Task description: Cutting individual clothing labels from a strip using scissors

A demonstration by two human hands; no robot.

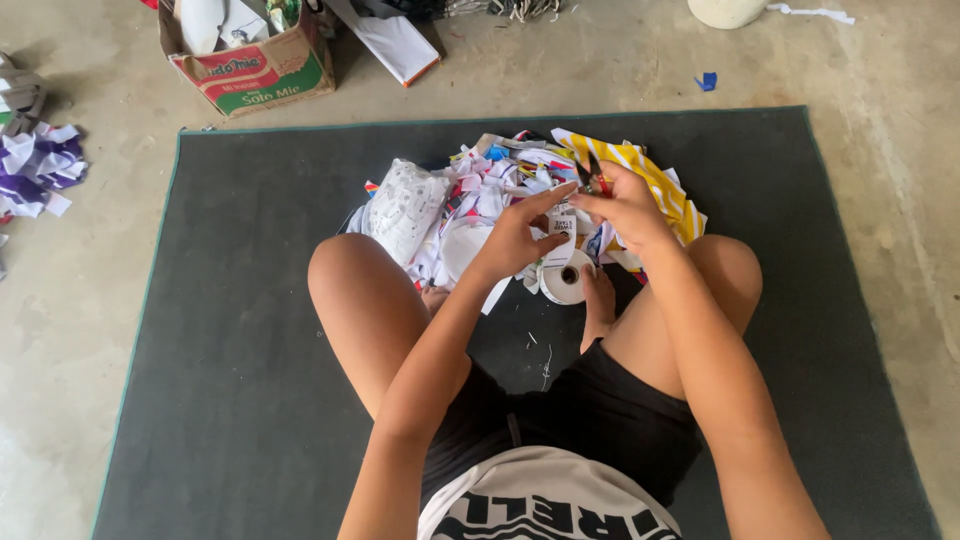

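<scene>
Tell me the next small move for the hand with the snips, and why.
Probably close the small snips in the right hand across the white label tape. The left hand already pinches the tape taut above the roll, and the blades sit right beside it. Whether they touch is unclear.

Only one view on my end: head cam, worn by the person, looking steeply down and a bit fwd over their own lap. They sit cross-legged on a dark mat [230, 330]; cam sits close above, so forearms and knees fill the lower centre of frame. Both hands, left hand [515, 240] and right hand [625, 205], land approx mid-frame. Top edge reaches bare concrete floor [880, 90] beyond the mat. No 2nd view, so no overlap to report.
</scene>
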